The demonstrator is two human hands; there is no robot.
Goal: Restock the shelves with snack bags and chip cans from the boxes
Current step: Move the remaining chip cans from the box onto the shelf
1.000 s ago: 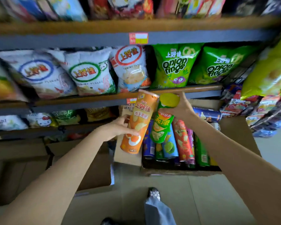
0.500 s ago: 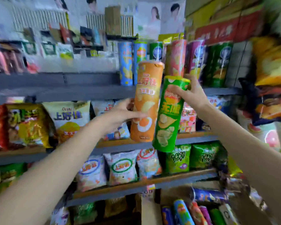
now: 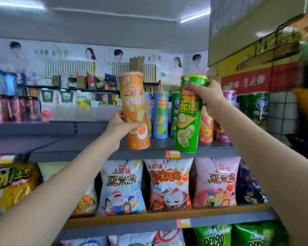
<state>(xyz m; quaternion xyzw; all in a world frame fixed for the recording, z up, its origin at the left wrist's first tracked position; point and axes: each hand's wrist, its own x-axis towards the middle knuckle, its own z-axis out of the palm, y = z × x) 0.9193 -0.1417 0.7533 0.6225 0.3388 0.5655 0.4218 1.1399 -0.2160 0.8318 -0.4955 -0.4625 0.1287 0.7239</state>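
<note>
My left hand [image 3: 122, 126] grips the orange chip can [image 3: 133, 110] low on its body, and my right hand [image 3: 209, 96] pinches the green chip can [image 3: 188, 114] near its lid; both hang upright over the top shelf [image 3: 89, 148] front edge, at six o'clock from the standing cans [image 3: 161, 115], ready to set down.

1. There is a single view, from a wide-angle camera worn on the person's head.
2. It faces forward and slightly upward at the top shelf [image 3: 167, 153], with the ceiling above.
3. It sits close: both forearms reach in from the bottom corners, and the hands are near the middle.
4. The edges bend and blur, so the far right is probably stacked cartons; it is hard to tell.
</note>
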